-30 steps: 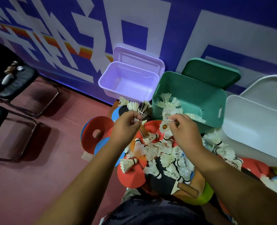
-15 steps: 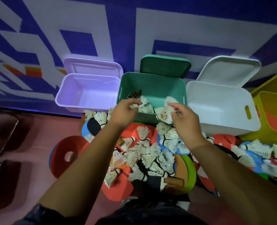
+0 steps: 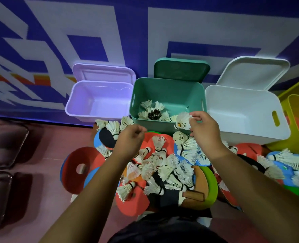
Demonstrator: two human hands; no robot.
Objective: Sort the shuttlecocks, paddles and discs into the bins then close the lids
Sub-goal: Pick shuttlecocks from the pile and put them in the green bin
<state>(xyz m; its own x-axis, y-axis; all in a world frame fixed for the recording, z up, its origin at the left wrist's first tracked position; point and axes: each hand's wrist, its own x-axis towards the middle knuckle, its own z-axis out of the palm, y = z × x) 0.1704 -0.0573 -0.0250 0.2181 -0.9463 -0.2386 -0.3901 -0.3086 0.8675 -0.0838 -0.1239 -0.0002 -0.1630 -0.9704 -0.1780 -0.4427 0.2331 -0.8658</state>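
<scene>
Three open bins stand against the wall: a lilac bin [image 3: 71,109], a green bin [image 3: 169,90] holding several shuttlecocks [image 3: 152,111], and a white bin [image 3: 241,109]. My right hand [image 3: 204,130] pinches a white shuttlecock [image 3: 183,121] at the green bin's near rim. My left hand [image 3: 130,142] hovers over the pile with fingers loosely curled and nothing in it. Below lies a heap of white shuttlecocks [image 3: 162,167], round foam discs [image 3: 75,169] and a wooden-handled paddle [image 3: 194,195].
A yellow bin [image 3: 297,109] stands at the far right. More shuttlecocks and discs [image 3: 285,165] spread to the right of the pile. Dark chairs [image 3: 3,151] sit on the red floor at the left. The blue and white wall is right behind the bins.
My left hand has let its shuttlecocks fall into the green bin and drawn back over the pile. My right hand still holds one at the bin's rim. The view has swung right.
</scene>
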